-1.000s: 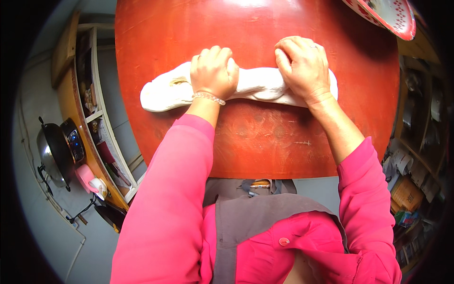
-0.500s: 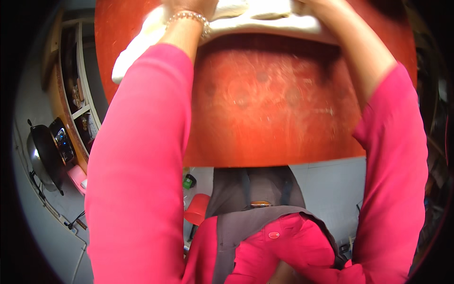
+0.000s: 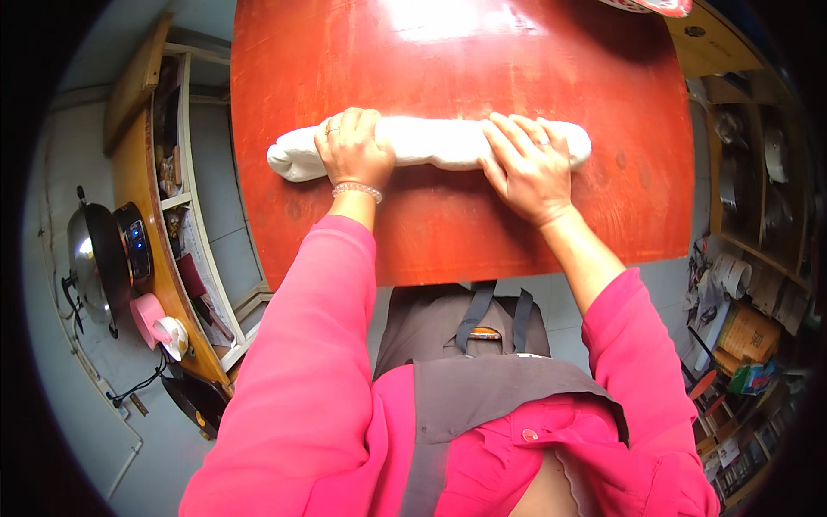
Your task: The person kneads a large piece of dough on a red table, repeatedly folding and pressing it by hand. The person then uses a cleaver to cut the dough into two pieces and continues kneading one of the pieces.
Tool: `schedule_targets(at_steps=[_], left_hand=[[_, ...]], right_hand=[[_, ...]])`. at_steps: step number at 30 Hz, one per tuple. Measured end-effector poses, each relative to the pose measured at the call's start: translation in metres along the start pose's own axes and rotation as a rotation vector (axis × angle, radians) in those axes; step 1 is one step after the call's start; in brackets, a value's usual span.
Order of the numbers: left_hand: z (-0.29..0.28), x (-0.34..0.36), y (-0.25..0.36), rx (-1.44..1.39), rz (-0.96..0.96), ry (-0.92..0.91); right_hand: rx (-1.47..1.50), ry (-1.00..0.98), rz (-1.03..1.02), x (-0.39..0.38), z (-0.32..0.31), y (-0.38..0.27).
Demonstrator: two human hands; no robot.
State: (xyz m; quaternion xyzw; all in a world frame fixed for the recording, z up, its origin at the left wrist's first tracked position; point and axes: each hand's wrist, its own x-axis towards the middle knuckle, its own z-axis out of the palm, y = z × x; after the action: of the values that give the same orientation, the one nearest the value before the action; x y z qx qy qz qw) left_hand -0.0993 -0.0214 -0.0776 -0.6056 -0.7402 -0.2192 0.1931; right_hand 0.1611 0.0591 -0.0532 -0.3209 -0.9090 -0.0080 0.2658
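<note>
A thick white roll of dough (image 3: 435, 143) lies crosswise on the red table (image 3: 465, 228). Its left end shows a folded, creased face; the right end is rounded. Toward the left end, my left hand (image 3: 357, 153) is closed over the roll, fingers curled across its top; a ring and a beaded bracelet show on it. My right hand (image 3: 532, 172) grips the roll near its right end, with its fingers a little apart over the top and the thumb on the near side. The far fingertips are partly hidden by the dough's curve.
Part of a red-and-white dish (image 3: 663, 7) shows at the table's far right edge. On the left stand a wok (image 3: 108, 267), a cooktop (image 3: 134, 243) and a pink container (image 3: 148, 319) beside a wooden cabinet. Shelves with pots (image 3: 767, 172) line the right side.
My view has shifted, so the whole roll and both hands now show, lower in the picture. The roll appears straighter across the table. Both hands remain on it.
</note>
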Motion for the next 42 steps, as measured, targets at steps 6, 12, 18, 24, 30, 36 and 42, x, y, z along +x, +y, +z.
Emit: schedule_targets(at_steps=[6,12,18,24,30,36,42], left_hand=[[0.047,0.056,-0.025,-0.039,-0.214,-0.208],[0.066,0.089,-0.037,-0.129,-0.277,-0.218],[0.078,0.12,-0.043,-0.143,-0.338,-0.224],[0.094,0.121,-0.054,-0.229,-0.378,-0.136],[0.092,0.147,-0.065,-0.046,-0.418,-0.566],[0.002,0.1,-0.075,-0.01,-0.181,-0.733],[0.001,-0.024,-0.05,0.099,-0.067,0.03]], right_hand=[[0.069,-0.002,0.007,0.058,0.03,0.033],[0.182,-0.094,0.031,0.115,0.057,0.061],[0.25,-0.289,0.17,0.153,0.074,0.073],[0.218,-0.239,0.082,0.152,0.091,0.08],[0.05,-0.378,0.074,0.14,0.054,0.059],[0.109,-0.312,-0.037,0.045,0.012,0.029],[0.041,-0.053,-0.036,-0.005,-0.001,-0.012]])
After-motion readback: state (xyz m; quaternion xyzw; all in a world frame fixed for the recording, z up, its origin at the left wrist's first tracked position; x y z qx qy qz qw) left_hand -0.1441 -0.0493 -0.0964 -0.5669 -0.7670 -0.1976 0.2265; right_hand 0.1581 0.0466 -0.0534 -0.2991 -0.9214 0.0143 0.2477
